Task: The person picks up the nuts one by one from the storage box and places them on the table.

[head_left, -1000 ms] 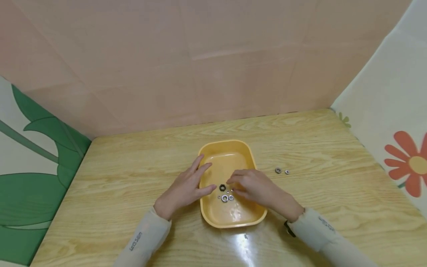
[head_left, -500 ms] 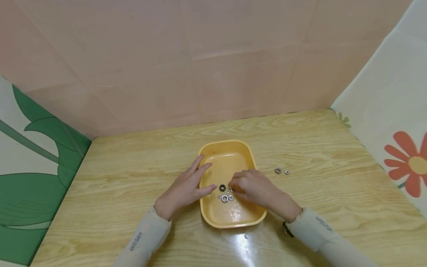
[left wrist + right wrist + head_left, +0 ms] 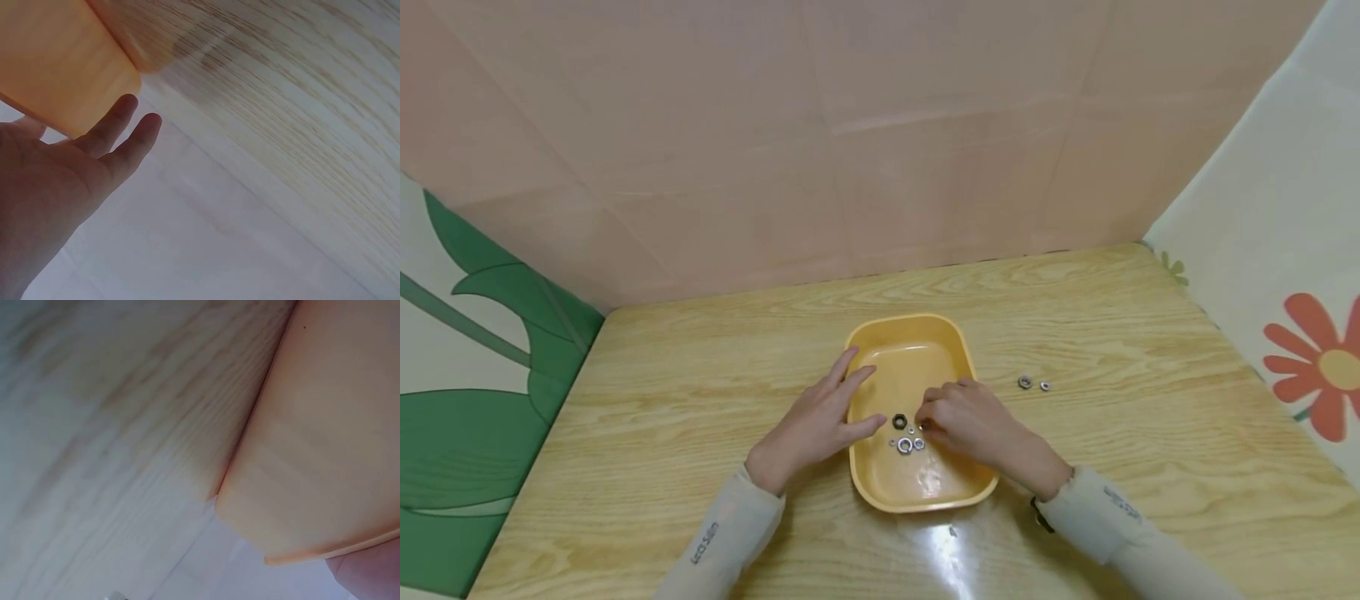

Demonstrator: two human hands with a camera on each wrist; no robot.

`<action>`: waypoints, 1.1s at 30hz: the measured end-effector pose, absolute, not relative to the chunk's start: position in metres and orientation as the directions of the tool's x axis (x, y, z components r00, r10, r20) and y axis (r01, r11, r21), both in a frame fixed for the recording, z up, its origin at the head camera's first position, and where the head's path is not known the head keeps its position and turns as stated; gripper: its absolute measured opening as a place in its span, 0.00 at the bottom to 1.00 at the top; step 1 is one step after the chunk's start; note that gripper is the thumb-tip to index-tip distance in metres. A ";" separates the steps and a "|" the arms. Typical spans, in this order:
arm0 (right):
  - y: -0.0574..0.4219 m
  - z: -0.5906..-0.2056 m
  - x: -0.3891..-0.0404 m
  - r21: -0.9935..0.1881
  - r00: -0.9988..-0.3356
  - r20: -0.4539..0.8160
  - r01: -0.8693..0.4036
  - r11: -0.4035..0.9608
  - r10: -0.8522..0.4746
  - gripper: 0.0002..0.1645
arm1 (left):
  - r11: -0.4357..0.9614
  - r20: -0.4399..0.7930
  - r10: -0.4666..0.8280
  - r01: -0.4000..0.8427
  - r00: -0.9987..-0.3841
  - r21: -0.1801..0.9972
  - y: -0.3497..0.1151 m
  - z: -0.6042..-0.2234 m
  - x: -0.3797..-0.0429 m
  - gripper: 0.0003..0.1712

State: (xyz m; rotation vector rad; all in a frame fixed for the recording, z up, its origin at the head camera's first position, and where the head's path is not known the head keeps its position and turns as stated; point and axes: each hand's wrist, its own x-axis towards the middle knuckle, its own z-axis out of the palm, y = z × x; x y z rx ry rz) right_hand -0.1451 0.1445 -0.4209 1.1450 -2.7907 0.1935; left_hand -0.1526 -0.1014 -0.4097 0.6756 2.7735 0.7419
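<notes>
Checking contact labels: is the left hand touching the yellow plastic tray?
Touching. In the head view the left hand lies against the yellow plastic tray, its straight fingers resting over the tray's left rim.

Wood-grain table (image 3: 700, 400), pale, with a bright glare patch (image 3: 943, 554) on its near edge. Two small metal nuts (image 3: 1025, 382) lie side by side on the bare wood, right of centre; a tiny speck (image 3: 952, 531), possibly another bit of hardware, lies near the glare. Far side: plain pink wall (image 3: 850, 125). Left: green leaf panel (image 3: 467, 433). Right: white panel with red flower (image 3: 1318, 367).
</notes>
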 end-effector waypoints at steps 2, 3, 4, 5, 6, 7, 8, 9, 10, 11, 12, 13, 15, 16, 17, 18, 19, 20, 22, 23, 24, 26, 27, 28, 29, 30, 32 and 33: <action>0.144 -0.421 -0.145 -0.070 -0.711 0.153 -0.701 0.710 -0.686 0.02 | 0.769 -0.060 0.476 0.382 -0.878 0.513 -0.102 -0.410 -0.152 0.43; 0.144 -0.420 -0.145 -0.070 -0.713 0.151 -0.698 0.712 -0.684 0.02 | 0.768 -0.057 0.476 0.383 -0.878 0.514 -0.101 -0.409 -0.152 0.43; 0.144 -0.420 -0.144 -0.071 -0.715 0.150 -0.696 0.714 -0.682 0.02 | 0.769 -0.058 0.475 0.382 -0.878 0.513 -0.101 -0.409 -0.152 0.43; 0.144 -0.420 -0.144 -0.071 -0.717 0.149 -0.694 0.716 -0.680 0.02 | 0.771 -0.063 0.473 0.378 -0.879 0.512 -0.101 -0.409 -0.152 0.43; 0.143 -0.420 -0.144 -0.072 -0.719 0.149 -0.693 0.718 -0.679 0.02 | 0.773 -0.068 0.472 0.375 -0.879 0.511 -0.101 -0.409 -0.152 0.43; 0.143 -0.420 -0.144 -0.071 -0.720 0.149 -0.691 0.719 -0.678 0.02 | 0.774 -0.070 0.471 0.374 -0.879 0.511 -0.101 -0.409 -0.152 0.43; 0.143 -0.420 -0.144 -0.069 -0.721 0.150 -0.690 0.720 -0.677 0.02 | 0.775 -0.073 0.469 0.371 -0.880 0.511 -0.101 -0.409 -0.152 0.43; 0.143 -0.420 -0.144 -0.067 -0.721 0.150 -0.690 0.721 -0.676 0.01 | 0.777 -0.076 0.469 0.369 -0.880 0.511 -0.101 -0.410 -0.153 0.43; 0.143 -0.420 -0.143 -0.063 -0.721 0.151 -0.690 0.721 -0.676 0.01 | 0.778 -0.081 0.468 0.366 -0.880 0.510 -0.101 -0.410 -0.153 0.44; 0.143 -0.420 -0.143 -0.060 -0.720 0.154 -0.690 0.721 -0.676 0.01 | 0.778 -0.082 0.467 0.365 -0.880 0.512 -0.101 -0.410 -0.153 0.44; 0.143 -0.421 -0.143 -0.058 -0.720 0.157 -0.690 0.722 -0.676 0.01 | 0.778 -0.083 0.467 0.365 -0.880 0.512 -0.101 -0.410 -0.153 0.43; 0.143 -0.421 -0.143 -0.057 -0.719 0.163 -0.690 0.721 -0.676 0.02 | 0.776 -0.082 0.468 0.365 -0.880 0.514 -0.101 -0.410 -0.153 0.43; 0.143 -0.421 -0.144 -0.060 -0.718 0.177 -0.690 0.721 -0.673 0.02 | 0.775 -0.084 0.468 0.363 -0.880 0.517 -0.101 -0.411 -0.153 0.43; 0.143 -0.421 -0.144 -0.066 -0.719 0.183 -0.689 0.721 -0.670 0.03 | 0.774 -0.085 0.468 0.361 -0.880 0.519 -0.101 -0.410 -0.153 0.43; 0.143 -0.421 -0.144 -0.075 -0.720 0.188 -0.688 0.721 -0.668 0.03 | 0.772 -0.085 0.469 0.361 -0.879 0.523 -0.101 -0.410 -0.153 0.44; 0.143 -0.421 -0.145 -0.084 -0.721 0.192 -0.687 0.721 -0.665 0.03 | 0.772 -0.085 0.469 0.362 -0.879 0.523 -0.101 -0.410 -0.153 0.44; 0.143 -0.421 -0.145 -0.093 -0.723 0.196 -0.687 0.721 -0.663 0.03 | 0.769 -0.080 0.471 0.365 -0.878 0.525 -0.101 -0.410 -0.152 0.43; 0.142 -0.421 -0.146 -0.104 -0.724 0.197 -0.685 0.721 -0.661 0.03 | 0.769 -0.080 0.472 0.365 -0.878 0.525 -0.101 -0.410 -0.152 0.44; 0.142 -0.420 -0.146 -0.126 -0.725 0.198 -0.686 0.717 -0.660 0.03 | 0.765 -0.069 0.475 0.373 -0.877 0.525 -0.101 -0.409 -0.152 0.43; 0.142 -0.420 -0.146 -0.137 -0.725 0.197 -0.687 0.713 -0.660 0.03 | 0.765 -0.067 0.475 0.375 -0.877 0.524 -0.101 -0.409 -0.152 0.43; 0.143 -0.420 -0.147 -0.145 -0.723 0.197 -0.689 0.710 -0.662 0.03 | 0.766 -0.066 0.476 0.376 -0.877 0.522 -0.101 -0.409 -0.152 0.43; 0.143 -0.420 -0.147 -0.165 -0.721 0.194 -0.692 0.703 -0.665 0.03 | 0.766 -0.064 0.476 0.378 -0.877 0.520 -0.102 -0.409 -0.152 0.43; 0.143 -0.419 -0.147 -0.175 -0.721 0.193 -0.693 0.700 -0.665 0.03 | 0.765 -0.063 0.477 0.379 -0.877 0.520 -0.102 -0.409 -0.152 0.43; 0.144 -0.419 -0.147 -0.184 -0.721 0.192 -0.692 0.698 -0.665 0.03 | 0.768 -0.070 0.475 0.375 -0.877 0.519 -0.102 -0.409 -0.152 0.44; 0.144 -0.419 -0.147 -0.194 -0.723 0.190 -0.691 0.697 -0.664 0.02 | 0.769 -0.074 0.475 0.373 -0.877 0.519 -0.102 -0.409 -0.152 0.44; 0.144 -0.419 -0.147 -0.202 -0.725 0.188 -0.689 0.696 -0.663 0.02 | 0.769 -0.074 0.475 0.373 -0.877 0.519 -0.102 -0.409 -0.152 0.44; 0.144 -0.419 -0.147 -0.226 -0.731 0.187 -0.682 0.696 -0.656 0.03 | 0.772 -0.081 0.473 0.368 -0.877 0.518 -0.102 -0.410 -0.153 0.44; 0.144 -0.418 -0.147 -0.238 -0.735 0.188 -0.678 0.696 -0.652 0.03 | 0.772 -0.079 0.473 0.369 -0.878 0.518 -0.102 -0.410 -0.153 0.44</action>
